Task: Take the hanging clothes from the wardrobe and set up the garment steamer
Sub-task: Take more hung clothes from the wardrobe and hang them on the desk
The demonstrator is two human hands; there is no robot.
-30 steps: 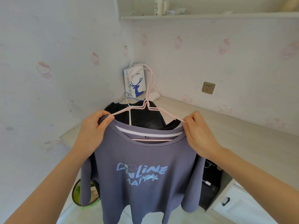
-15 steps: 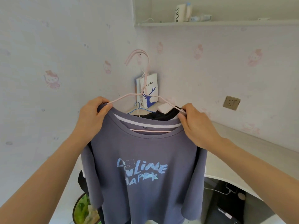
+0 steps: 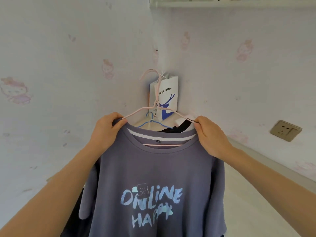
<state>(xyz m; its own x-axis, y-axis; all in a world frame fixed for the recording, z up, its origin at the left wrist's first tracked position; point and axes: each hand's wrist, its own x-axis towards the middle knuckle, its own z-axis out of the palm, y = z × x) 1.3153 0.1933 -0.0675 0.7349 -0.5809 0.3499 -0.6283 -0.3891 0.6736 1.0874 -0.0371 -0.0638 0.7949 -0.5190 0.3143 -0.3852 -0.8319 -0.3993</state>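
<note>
**Grey-blue T-shirt held up by both shoulders**

A person holds a grey-blue T-shirt (image 3: pixel 153 168) on a pink wire hanger (image 3: pixel 136 113) in front of a corner of papered wall. The left hand (image 3: pixel 107 132) is curled round one shoulder of the shirt and that end of the hanger. The right hand (image 3: pixel 210 137) pinches the other end and shoulder between thumb and fingers. The shirt hangs between and below the two hands. The hanger's long axis runs from hand to hand, and its hook points up, bent to the left. The print faces the person: "ONLINE" above a creased word beginning "HAP". The small collar label is too small to read. Behind, a white paper bag (image 3: pixel 168 96) reads "luckin coffee". A blue hanger (image 3: pixel 144 124) and a black garment (image 3: pixel 185 124) show just past the collar.
</note>
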